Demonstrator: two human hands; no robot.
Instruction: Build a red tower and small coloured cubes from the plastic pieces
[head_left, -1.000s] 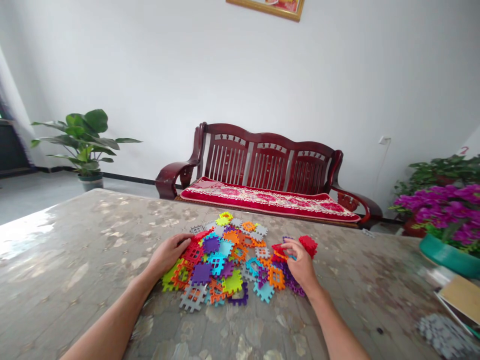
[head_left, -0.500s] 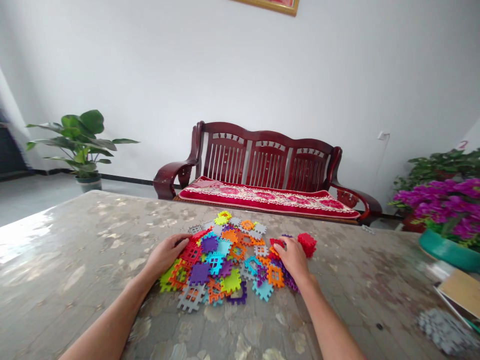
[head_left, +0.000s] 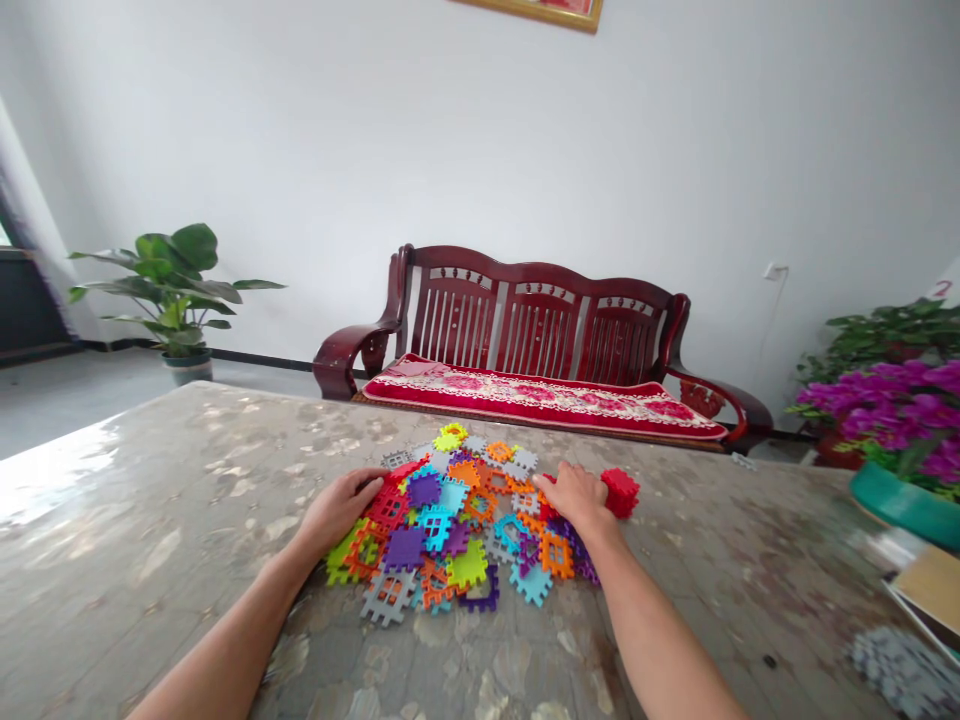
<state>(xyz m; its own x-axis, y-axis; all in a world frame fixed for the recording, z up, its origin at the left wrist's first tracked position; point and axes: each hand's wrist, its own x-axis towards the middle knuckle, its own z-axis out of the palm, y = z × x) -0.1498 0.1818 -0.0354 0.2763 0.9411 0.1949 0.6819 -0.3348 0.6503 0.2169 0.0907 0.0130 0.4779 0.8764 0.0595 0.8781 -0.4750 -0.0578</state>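
Note:
A heap of interlocking plastic tiles point(head_left: 405, 549) in purple, orange, blue, green, grey and red lies on the table, some solid, some with window cut-outs. My left hand point(head_left: 343, 510) is at the heap's left side, its fingers closed on the edge of a tilted red tile point(head_left: 409, 467). Over the right side of the heap, my right hand point(head_left: 577, 498) has its fingers curled down on a red tile point(head_left: 549, 511), mostly covered by the hand. Just right of that hand stands a stack of red tiles point(head_left: 621, 492).
Grey tiles point(head_left: 904, 665) are piled at the table's point(head_left: 187, 500) near right, beside a box-like object point(head_left: 934, 590). A teal pot point(head_left: 907, 505) with purple flowers is at the right. Behind the table stands a wooden bench point(head_left: 525, 330); a potted plant point(head_left: 180, 290) is at far left.
My right hand has shifted slightly and now covers more of the red tile under its fingers. The left hand keeps its place at the heap. The whole view has moved a little.

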